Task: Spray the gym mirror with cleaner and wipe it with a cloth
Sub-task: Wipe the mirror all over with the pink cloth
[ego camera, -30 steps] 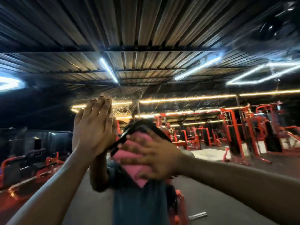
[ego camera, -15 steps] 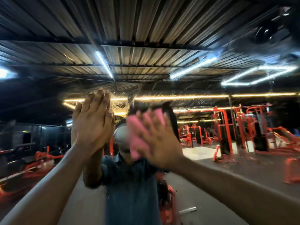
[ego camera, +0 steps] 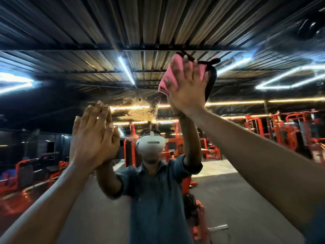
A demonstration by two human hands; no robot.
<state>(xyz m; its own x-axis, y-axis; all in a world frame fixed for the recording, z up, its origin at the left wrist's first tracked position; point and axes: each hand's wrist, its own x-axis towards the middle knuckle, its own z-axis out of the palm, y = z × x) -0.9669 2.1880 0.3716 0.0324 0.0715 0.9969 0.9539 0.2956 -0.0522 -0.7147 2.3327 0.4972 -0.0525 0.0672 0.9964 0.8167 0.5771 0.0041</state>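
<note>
Since the earlier frames the right hand (ego camera: 189, 87) has swept the folded pink cleaning cloth (ego camera: 169, 78) from the middle of the glass, at about head height in the reflection, up and to the right, so it now works high on the large wall mirror (ego camera: 52, 106) against the reflected corrugated ceiling. Its fingers (ego camera: 196, 71) are straight and spread, flattening the cloth on the glass; a dark edge of the cloth pokes out above and beside them. The left hand (ego camera: 95, 136) has hardly shifted: it rests flat on the mirror at the left, fingers straight and close together, holding nothing.

Spraying looks done for this section, judging by the patch of fine droplets and runs (ego camera: 139, 110) that glints between the two hands; no spray bottle is in view. Wiping is under way but unfinished: that wet patch has not yet been cleared, and the lower glass, where the blue-shirted reflection (ego camera: 154, 199) stands, probably needs passes too. How much of the wider mirror is already clean cannot be told.
</note>
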